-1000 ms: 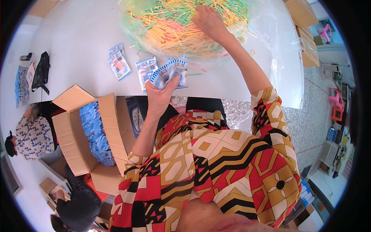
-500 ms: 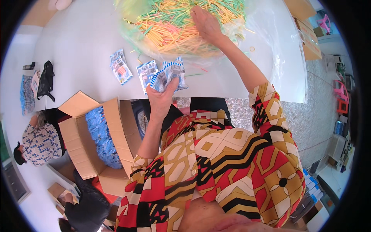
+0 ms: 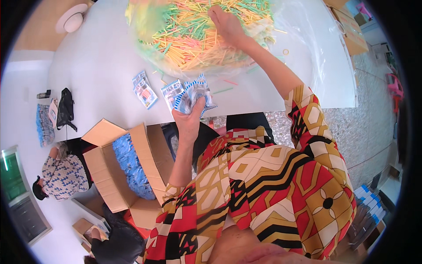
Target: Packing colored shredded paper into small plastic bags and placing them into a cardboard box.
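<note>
My left hand [image 3: 189, 119] is closed round a few small blue-and-white plastic packets [image 3: 196, 94], fanned out just above the table's near edge. Another striped packet [image 3: 172, 93] lies beside them, partly overlapped. My right hand [image 3: 228, 30] reaches into a big heap of thin yellow, green and pink sticks [image 3: 184, 48] in a large clear plastic bag [image 3: 173, 66]. Its fingers are drawn together at the sticks; what is between them is too small to make out. More blue-and-white packets [image 3: 146, 92] lie on the table to the left.
Below the table edge at left stands an open cardboard box [image 3: 105, 176] filled with blue packets [image 3: 134, 169]. A few loose sticks [image 3: 223, 90] lie on the white table [image 3: 263, 99]. A black bag [image 3: 66, 110] is at far left, near two other people [image 3: 66, 171]. Cardboard boxes [image 3: 351, 33] stand at the right.
The view has shifted, so most things sit a little further right and lower. My left hand still grips the packets, and my right hand stays at the heap of sticks.
</note>
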### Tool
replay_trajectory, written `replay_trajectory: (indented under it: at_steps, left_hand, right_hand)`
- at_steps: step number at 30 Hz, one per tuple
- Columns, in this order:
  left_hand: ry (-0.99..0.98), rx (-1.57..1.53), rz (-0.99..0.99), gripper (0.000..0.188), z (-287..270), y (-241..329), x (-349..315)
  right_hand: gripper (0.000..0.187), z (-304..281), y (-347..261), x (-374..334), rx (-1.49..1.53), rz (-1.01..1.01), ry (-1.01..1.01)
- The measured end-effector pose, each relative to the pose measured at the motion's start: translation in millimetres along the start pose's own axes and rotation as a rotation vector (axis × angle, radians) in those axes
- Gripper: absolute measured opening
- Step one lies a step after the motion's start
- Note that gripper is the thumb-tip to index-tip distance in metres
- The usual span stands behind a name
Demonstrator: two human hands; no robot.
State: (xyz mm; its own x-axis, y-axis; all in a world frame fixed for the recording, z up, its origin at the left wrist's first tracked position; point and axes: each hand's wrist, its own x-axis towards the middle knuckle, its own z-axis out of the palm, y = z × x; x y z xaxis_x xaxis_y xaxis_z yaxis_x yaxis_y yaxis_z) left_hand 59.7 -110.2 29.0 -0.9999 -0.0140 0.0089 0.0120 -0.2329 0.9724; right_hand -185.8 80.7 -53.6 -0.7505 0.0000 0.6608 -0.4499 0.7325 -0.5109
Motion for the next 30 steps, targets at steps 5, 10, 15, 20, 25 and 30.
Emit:
replay_trajectory:
  at_steps: [5,10,15,20,25,30]
  left_hand:
    - [0.044,0.006,0.006,0.023,-8,1,-2]
    - [0.055,-0.022,0.015,0.025,-1,6,-4]
    - [0.057,-0.007,-0.002,0.028,-7,-2,-3]
    - [0.046,-0.015,-0.003,0.03,-6,-4,-1]
    - [0.02,-0.012,0.012,0.029,-5,-6,-1]
    - [0.042,-0.007,0.009,0.029,-8,-6,-6]
  right_hand:
    - [0.019,-14,-18,26,0.379,0.182,0.152]
    - [0.017,-7,19,34,1.587,0.379,0.169]
    - [0.026,-5,81,45,2.301,0.593,-0.088]
    - [0.043,-33,62,42,2.433,1.071,0.078]
    - [0.051,-57,31,39,2.209,1.18,0.277]
    - [0.031,-101,-59,55,1.952,1.419,0.47]
